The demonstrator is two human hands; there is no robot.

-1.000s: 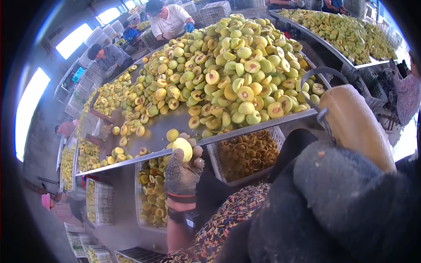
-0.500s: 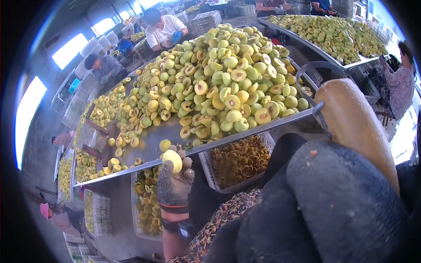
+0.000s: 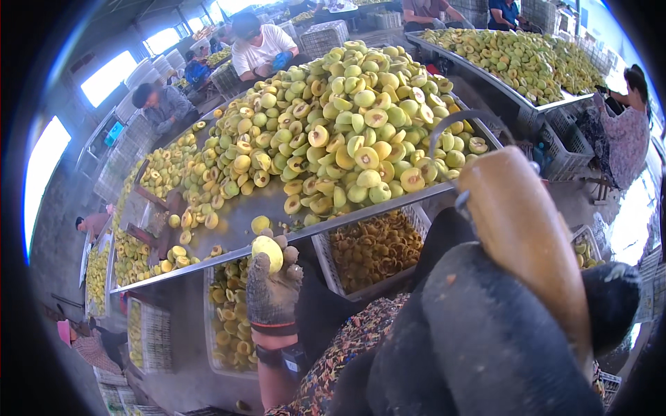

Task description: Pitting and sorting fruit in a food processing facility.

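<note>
Just in front of the metal table's near edge [image 3: 305, 236], my left hand [image 3: 274, 298] wears a dirty grey glove. Its fingers and thumb are closed round a pale yellow fruit half [image 3: 268, 254]. Large and close at the lower right, my right hand [image 3: 499, 326], in a dark glove, grips the tan wooden handle [image 3: 520, 222] of a tool with a curved metal loop. The loop overlaps the right side of the fruit pile in view, apart from the fruit in my left hand. Across the table rises a big heap of halved green-yellow fruit [image 3: 361, 132], some with stones showing.
Below the table edge stand a white crate [image 3: 326, 267] of brownish cut pieces and another crate [image 3: 210, 326] of yellow halves. A second fruit-laden table [image 3: 485, 76] is at the far right. Several people sit around, one in a white shirt [image 3: 260, 52] across the heap.
My right hand and the tool have shifted left and slightly down in the picture. My left hand, still holding the fruit half, has moved only slightly left. The whole view has shifted a little.
</note>
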